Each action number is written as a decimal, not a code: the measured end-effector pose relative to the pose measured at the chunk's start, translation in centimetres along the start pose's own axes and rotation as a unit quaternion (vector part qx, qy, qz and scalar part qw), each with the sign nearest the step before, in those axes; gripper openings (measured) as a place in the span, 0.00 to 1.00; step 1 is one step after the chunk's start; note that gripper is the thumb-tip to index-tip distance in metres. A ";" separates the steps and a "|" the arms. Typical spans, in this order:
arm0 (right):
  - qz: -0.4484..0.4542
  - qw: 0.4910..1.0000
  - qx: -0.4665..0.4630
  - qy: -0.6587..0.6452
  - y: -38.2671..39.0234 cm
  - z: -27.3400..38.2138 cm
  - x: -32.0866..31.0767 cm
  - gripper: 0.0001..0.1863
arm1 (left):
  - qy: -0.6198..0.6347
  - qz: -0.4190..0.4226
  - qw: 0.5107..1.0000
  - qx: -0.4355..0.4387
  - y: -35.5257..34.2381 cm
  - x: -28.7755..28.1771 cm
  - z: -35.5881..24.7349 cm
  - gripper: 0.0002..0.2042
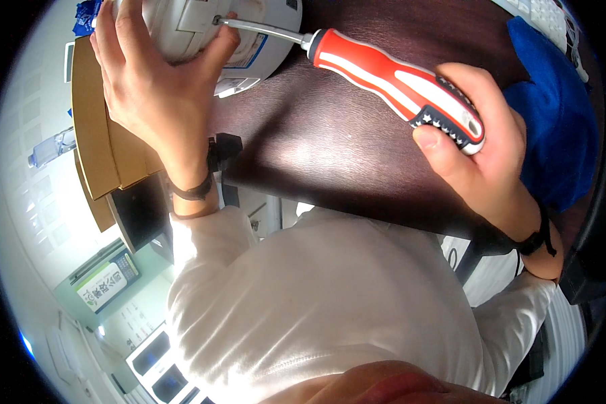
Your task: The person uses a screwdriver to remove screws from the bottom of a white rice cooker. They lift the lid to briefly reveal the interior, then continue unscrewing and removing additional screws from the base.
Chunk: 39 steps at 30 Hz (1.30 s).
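Observation:
My right hand (481, 131) grips the end of a screwdriver (384, 71) with a red, white and dark star-patterned handle. Its metal shaft points left, and the tip meets a small recess in a white rounded plastic appliance (269, 50) at the top of the view. Spread over the near left side of that appliance, my left hand (158, 81) steadies it, thumb close beside the screwdriver tip. Whether a screw sits in the recess is too small to tell. The appliance's far part is cut off by the frame edge.
The dark wood-grain table (316, 135) lies under the work. A blue cloth (559, 128) rests at the right, near a white keyboard (542, 20). Brown cardboard (111, 135) stands left of my left arm, with a clear plastic bottle (50, 148) beyond it.

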State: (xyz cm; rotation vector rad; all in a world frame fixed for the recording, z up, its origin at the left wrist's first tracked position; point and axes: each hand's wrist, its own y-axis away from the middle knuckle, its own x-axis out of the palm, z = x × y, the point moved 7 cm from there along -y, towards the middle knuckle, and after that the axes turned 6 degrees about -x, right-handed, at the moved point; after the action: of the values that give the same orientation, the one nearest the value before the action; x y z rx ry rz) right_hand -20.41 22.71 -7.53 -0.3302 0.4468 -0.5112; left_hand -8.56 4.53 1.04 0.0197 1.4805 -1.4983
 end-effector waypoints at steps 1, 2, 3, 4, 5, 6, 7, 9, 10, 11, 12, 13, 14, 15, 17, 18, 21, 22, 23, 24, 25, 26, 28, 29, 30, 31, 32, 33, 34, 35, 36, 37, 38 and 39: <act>-0.001 1.000 -0.013 0.007 0.0 0.3 0.0 0.22 | 0.001 -0.003 1.000 0.001 0.0 0.0 0.1 0.35; -0.002 1.000 -0.026 0.014 0.0 0.6 0.0 0.23 | 0.000 0.001 1.000 0.005 -0.1 -0.1 0.0 0.35; -0.003 0.999 -0.040 0.027 -0.1 0.8 -0.1 0.23 | 0.000 0.003 1.000 0.009 -0.2 -0.1 -0.2 0.35; -0.004 0.998 -0.054 0.039 -0.2 1.1 -0.1 0.23 | 0.001 0.006 1.000 0.012 -0.3 0.0 -0.4 0.35; -0.004 0.996 -0.069 0.054 -0.3 1.4 -0.2 0.24 | 0.000 0.005 1.000 0.010 -0.3 0.1 -0.4 0.36; -0.003 0.995 -0.081 0.065 -0.4 1.6 -0.2 0.24 | -0.006 0.003 1.000 0.008 -0.2 0.0 -0.4 0.36; -0.003 0.993 -0.093 0.076 -0.4 1.9 -0.3 0.24 | -0.011 0.001 1.000 0.006 -0.2 0.0 -0.5 0.36; -0.001 0.991 -0.099 0.089 -0.4 2.1 -0.2 0.25 | -0.030 0.006 0.999 -0.008 -0.1 -0.1 -0.6 0.37; 0.001 0.991 -0.100 0.092 -0.4 2.1 -0.2 0.25 | -0.039 0.008 0.999 -0.015 -0.1 -0.1 -0.8 0.37; 0.002 0.990 -0.102 0.094 -0.5 2.1 -0.2 0.25 | -0.043 0.013 0.999 -0.022 -0.1 -0.1 -0.9 0.37; 0.007 0.990 -0.103 0.093 -0.4 2.1 -0.1 0.25 | -0.048 0.018 0.998 -0.029 -0.1 -0.3 -1.1 0.37; 0.011 0.990 -0.105 0.092 -0.4 2.1 0.0 0.25 | -0.054 0.023 0.998 -0.036 -0.1 -0.3 -1.1 0.37; 0.013 0.991 -0.102 0.083 -0.4 2.0 0.0 0.25 | -0.050 0.022 0.998 -0.031 -0.1 -0.3 -1.1 0.37; 0.009 0.990 -0.106 0.089 -0.5 2.1 -0.1 0.25 | -0.044 0.022 0.998 -0.024 -0.2 -0.1 -1.0 0.37; 0.004 0.989 -0.110 0.096 -0.6 2.2 -0.2 0.25 | -0.042 0.028 0.998 -0.024 -0.2 0.0 -1.0 0.37; 0.003 0.989 -0.111 0.095 -0.7 2.2 -0.2 0.25 | -0.047 0.035 0.998 -0.031 -0.3 -0.1 -1.1 0.37; 0.004 0.991 -0.105 0.082 -0.8 2.3 -0.2 0.25 | -0.056 0.036 0.997 -0.029 -0.4 -0.1 -1.0 0.37; 0.002 0.991 -0.105 0.082 -0.8 2.3 -0.2 0.25 | -0.057 0.034 0.997 -0.025 -0.4 0.0 -1.0 0.37; 0.000 0.991 -0.105 0.081 -0.7 2.3 -0.2 0.24 | -0.054 0.032 0.998 -0.024 -0.3 0.1 -1.0 0.37; 0.001 0.992 -0.102 0.074 -0.7 2.2 -0.1 0.24 | -0.052 0.030 0.998 -0.023 -0.3 0.1 -1.0 0.37; 0.002 0.993 -0.099 0.067 -0.6 2.2 -0.1 0.23 | -0.050 0.029 0.998 -0.021 -0.3 0.1 -1.0 0.37; 0.003 0.994 -0.095 0.060 -0.6 2.1 -0.1 0.23 | -0.051 0.030 0.998 -0.022 -0.4 0.1 -1.0 0.37; 0.008 0.999 -0.016 -0.030 -0.4 1.2 0.4 0.20 | -0.054 0.031 0.998 -0.023 -0.3 0.0 -1.0 0.37; 0.009 0.997 0.024 -0.075 -0.4 0.8 0.7 0.19 | -0.059 0.034 0.997 -0.022 -0.4 0.1 -0.9 0.37; 0.027 0.987 0.097 -0.124 -0.3 0.1 1.1 0.17 | -0.063 0.036 0.997 -0.021 -0.5 0.2 -0.9 0.37; 0.039 0.970 0.172 -0.168 0.0 -0.6 1.5 0.17 | -0.066 0.038 0.997 -0.020 -0.6 0.4 -0.9 0.37; 0.037 0.938 0.242 -0.245 0.4 -1.0 1.9 0.17 | -0.067 0.035 0.997 -0.020 -0.6 0.3 -1.0 0.37; 0.059 0.894 0.305 -0.324 0.6 -1.2 2.4 0.19 | -0.071 0.034 0.997 -0.020 -0.6 0.2 -1.1 0.37; 0.072 0.839 0.372 -0.389 0.9 -1.3 2.7 0.24 | -0.075 0.033 0.996 -0.020 -0.5 0.2 -1.2 0.37; 0.046 0.829 0.393 -0.395 0.9 -1.6 2.4 0.26 | -0.073 0.031 0.997 -0.021 -0.5 0.2 -1.2 0.37; 0.045 0.807 0.406 -0.427 1.0 -1.8 2.5 0.27 | -0.071 0.029 0.997 -0.023 -0.4 0.1 -1.2 0.37; 0.044 0.783 0.418 -0.458 1.1 -2.1 2.4 0.28 | -0.069 0.027 0.997 -0.025 -0.4 0.1 -1.2 0.37; 0.068 0.736 0.420 -0.526 1.5 -2.1 2.1 0.20 | -0.065 0.021 0.997 -0.020 -0.4 0.1 -1.3 0.38; 0.050 0.789 0.403 -0.461 1.2 -2.0 1.3 0.16 | -0.063 0.016 0.998 -0.016 -0.4 0.1 -1.3 0.38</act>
State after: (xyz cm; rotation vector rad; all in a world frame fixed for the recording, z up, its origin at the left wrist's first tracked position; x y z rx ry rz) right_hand -19.88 22.60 -10.19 0.2963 -0.7191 -0.3380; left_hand -9.63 5.35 0.98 -0.0682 1.3961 -1.4232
